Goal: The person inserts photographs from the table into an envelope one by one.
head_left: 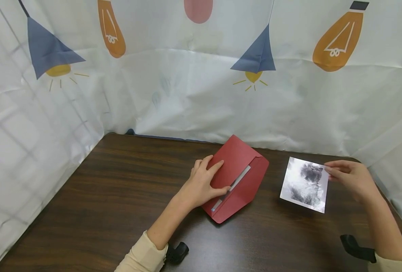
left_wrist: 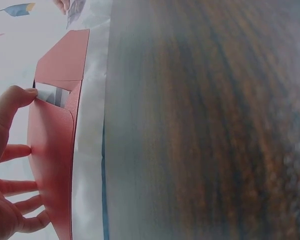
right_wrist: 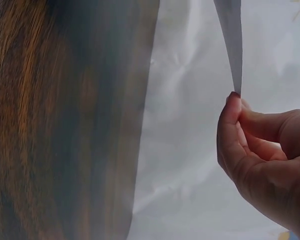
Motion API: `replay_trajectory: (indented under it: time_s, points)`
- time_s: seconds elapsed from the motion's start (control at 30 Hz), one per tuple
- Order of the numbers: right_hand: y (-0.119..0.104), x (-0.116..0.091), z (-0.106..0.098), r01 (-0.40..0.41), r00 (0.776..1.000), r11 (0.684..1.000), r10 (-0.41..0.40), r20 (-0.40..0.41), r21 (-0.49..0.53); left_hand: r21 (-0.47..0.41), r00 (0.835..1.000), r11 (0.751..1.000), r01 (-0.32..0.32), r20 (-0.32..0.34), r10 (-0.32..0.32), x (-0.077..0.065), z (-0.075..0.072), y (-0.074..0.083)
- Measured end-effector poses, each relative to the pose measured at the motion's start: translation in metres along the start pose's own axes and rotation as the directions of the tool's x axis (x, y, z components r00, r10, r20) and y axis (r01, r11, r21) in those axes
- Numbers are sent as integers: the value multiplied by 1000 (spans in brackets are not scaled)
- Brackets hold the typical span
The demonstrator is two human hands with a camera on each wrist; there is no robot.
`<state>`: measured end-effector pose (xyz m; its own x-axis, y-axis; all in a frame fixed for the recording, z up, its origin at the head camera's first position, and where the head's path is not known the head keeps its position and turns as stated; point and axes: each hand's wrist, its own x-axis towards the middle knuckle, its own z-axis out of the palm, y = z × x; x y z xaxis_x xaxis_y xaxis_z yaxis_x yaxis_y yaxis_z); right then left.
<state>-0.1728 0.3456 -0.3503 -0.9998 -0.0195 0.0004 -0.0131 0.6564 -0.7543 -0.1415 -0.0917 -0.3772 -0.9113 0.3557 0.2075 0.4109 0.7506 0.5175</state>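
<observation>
A red envelope [head_left: 229, 156] lies at a slant on the table, its flap [head_left: 246, 189] folded out toward the lower right. Pale paper or card [head_left: 240, 177] shows in the envelope's mouth. My left hand [head_left: 199, 185] rests on the envelope with spread fingers, the thumb [left_wrist: 22, 95] right at the mouth's edge. To the right, my right hand [head_left: 352, 177] pinches the upper right corner of a square photo print [head_left: 306, 185] of a fluffy cat between thumb and fingers. In the right wrist view the print [right_wrist: 233, 45] appears nearly edge-on above the fingertips.
The dark wood table [head_left: 95, 200] has a white curtain [head_left: 187, 98] with lamp and bulb patterns behind it and at both sides. Black straps [head_left: 177, 253] stick out near both sleeves [head_left: 143, 257].
</observation>
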Motion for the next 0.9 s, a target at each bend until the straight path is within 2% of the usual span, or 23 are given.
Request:
replay_trajectory:
  time_s: [0.5,0.9]
  points:
    - [-16,1,10,49,999,994,-49,4,95,-14,999,999,37,-3,-37,0,0,-4]
    - [-32,0,23,35,999,994,-38,22,108,-4,999,999,46,-10,-46,1,-2,-6]
